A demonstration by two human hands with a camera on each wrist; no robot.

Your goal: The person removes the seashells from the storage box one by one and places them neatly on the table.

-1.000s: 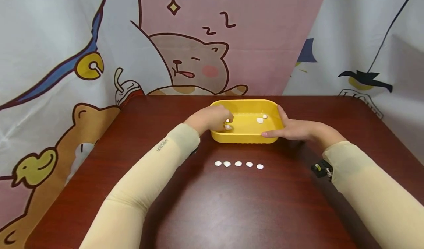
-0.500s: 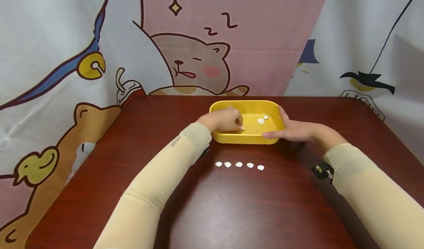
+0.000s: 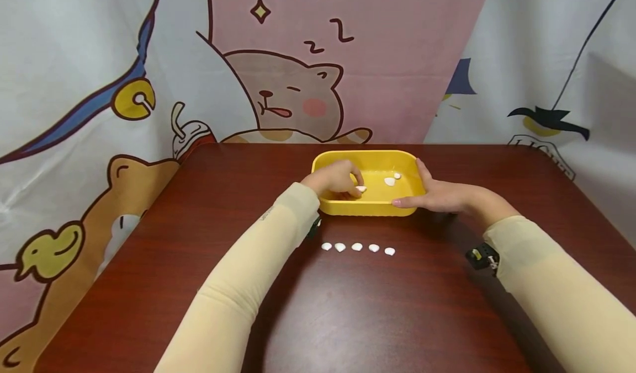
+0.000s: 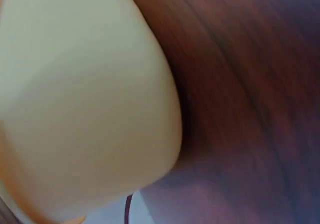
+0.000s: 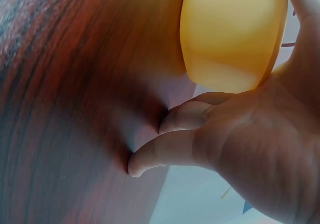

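In the head view, my left hand [image 3: 340, 176] reaches into the yellow tub [image 3: 370, 209] and pinches a small white seashell [image 3: 361, 188] between thumb and fingers, low over the tub's floor. My right hand [image 3: 444, 194] spreads against the tub's right end, thumb along the front rim and another finger up the side. The right wrist view shows two fingertips [image 5: 142, 166] of that hand touching the table below the tub [image 5: 232, 38]. Two more white seashells [image 3: 390, 181] lie in the tub's right half. The left wrist view shows mostly sleeve [image 4: 90, 103], so the left hand is hidden there.
Several white seashells [image 3: 356, 247] form a row on the dark red-brown table [image 3: 387, 312] in front of the tub. A cartoon-printed curtain [image 3: 397, 58] hangs behind the table's far edge.
My left hand has moved right inside the tub, and the seashell at its fingertips has moved right with it. The right hand has stayed at the tub's right end.
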